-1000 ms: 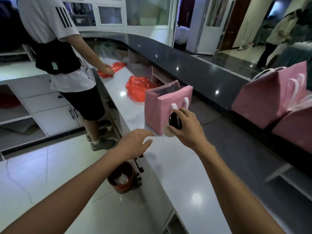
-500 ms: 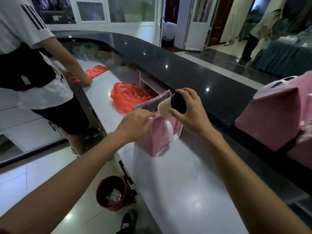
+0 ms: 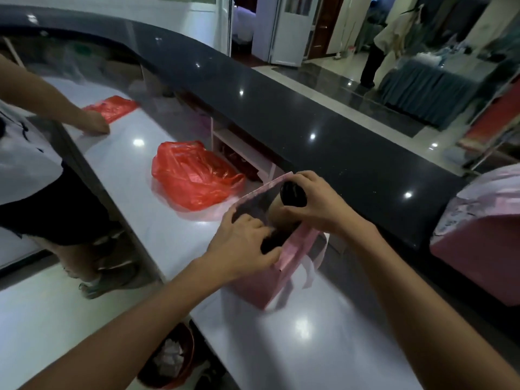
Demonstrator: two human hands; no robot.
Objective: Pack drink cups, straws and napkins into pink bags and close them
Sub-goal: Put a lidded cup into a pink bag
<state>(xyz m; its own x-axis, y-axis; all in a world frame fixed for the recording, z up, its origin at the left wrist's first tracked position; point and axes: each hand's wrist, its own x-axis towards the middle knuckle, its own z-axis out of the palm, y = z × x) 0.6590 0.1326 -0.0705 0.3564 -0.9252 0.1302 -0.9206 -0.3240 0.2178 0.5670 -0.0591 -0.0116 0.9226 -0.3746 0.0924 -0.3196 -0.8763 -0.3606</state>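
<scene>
- Right hand (image 3: 318, 204) grips a drink cup (image 3: 284, 205) near its top, fingers wrapped round the black lid (image 3: 294, 194); cup tilted, base already inside the mouth of the pink bag (image 3: 270, 280).
- Left hand (image 3: 242, 249) is at the bag's near rim, fingers hooked over the edge into the opening, spreading it. Hands close together, not touching.
- Bag stands on the white counter (image 3: 281, 347), just below the dark upper ledge (image 3: 309, 114). White handle loops (image 3: 308, 268) hang down the near face.
- Handling, my read: cup looks like beige paper, light, walls crush if squeezed; the lid is the weak point, so a grip on the body below the rim is safer than on the lid alone. Can't tell if it's full.
- Bag looks like thin stiff paper with creased sides: holds shape but tips easily when empty, tears at the rim. Brace the rim or side panel, not the handles, while loading.
- Counter is glossy with strong glare, probably slick, so the bag may slide if pushed.
- More pink bags (image 3: 478, 249) sit at right; their fill is not visible.
- Crumpled red plastic bag (image 3: 194, 175) lies on the counter beyond; soft, shiny film.
- Second person at left rests a hand (image 3: 95, 126) beside another red bag (image 3: 112, 106).
- No straws or napkins visible.
</scene>
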